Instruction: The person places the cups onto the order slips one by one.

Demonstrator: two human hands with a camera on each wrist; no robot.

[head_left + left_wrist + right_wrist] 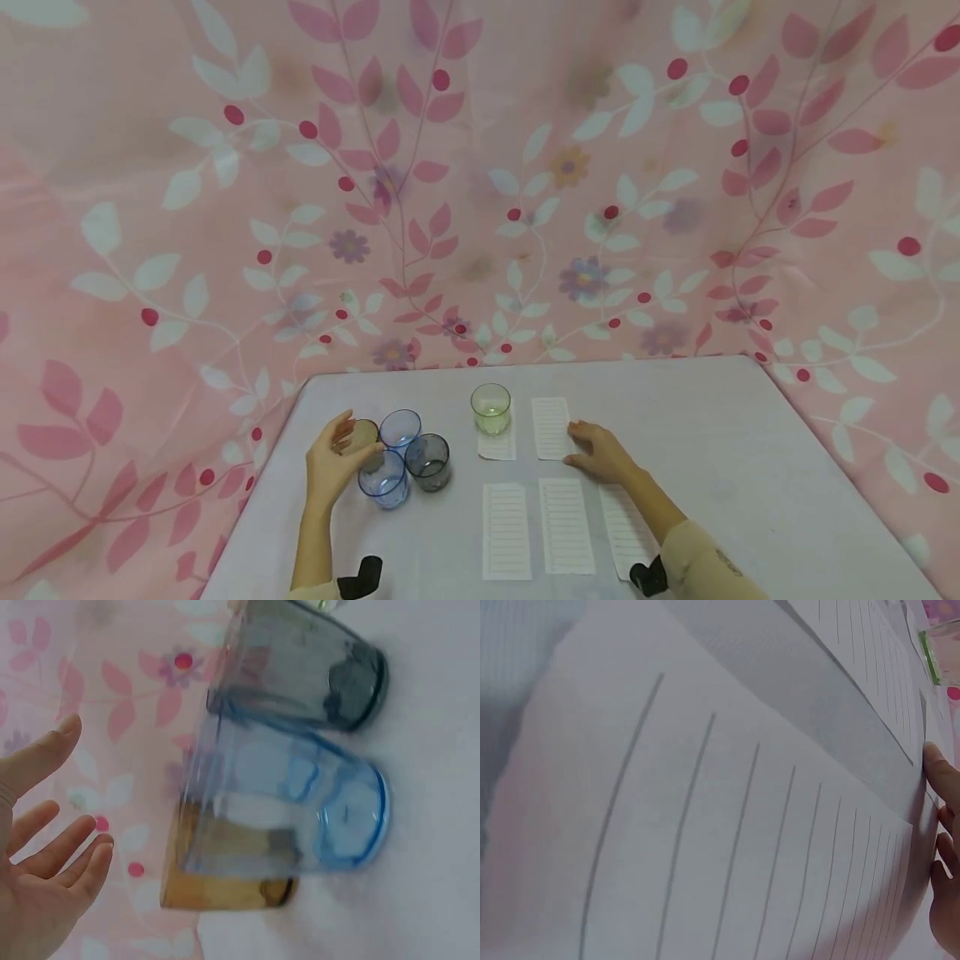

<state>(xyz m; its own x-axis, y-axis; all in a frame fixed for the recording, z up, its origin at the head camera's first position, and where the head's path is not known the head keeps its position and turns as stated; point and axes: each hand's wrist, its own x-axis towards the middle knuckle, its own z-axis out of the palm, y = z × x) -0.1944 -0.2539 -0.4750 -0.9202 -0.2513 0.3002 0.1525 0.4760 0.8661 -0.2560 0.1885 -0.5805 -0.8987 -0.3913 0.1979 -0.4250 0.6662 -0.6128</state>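
Note:
My left hand [330,460] hovers beside a cluster of tumblers, thumb and fingers spread apart. In the left wrist view that hand [49,847] holds nothing, with a gap between it and the glasses. An amber glass [366,432] is nearest, partly hidden behind the fingers. Close by stand a front blue glass [385,483], a back blue glass [401,427] and a grey glass [429,463]. My right hand [600,452] rests at the right edge of a lined paper slip [551,429], fingertips touching the table or paper there.
A green glass [491,408] stands on another lined slip [498,447]. Nearer me lie a left slip [506,533], a middle slip [567,527] and a right slip [624,529] partly under my right forearm. Floral cloth [480,250] hangs behind the white table [720,467].

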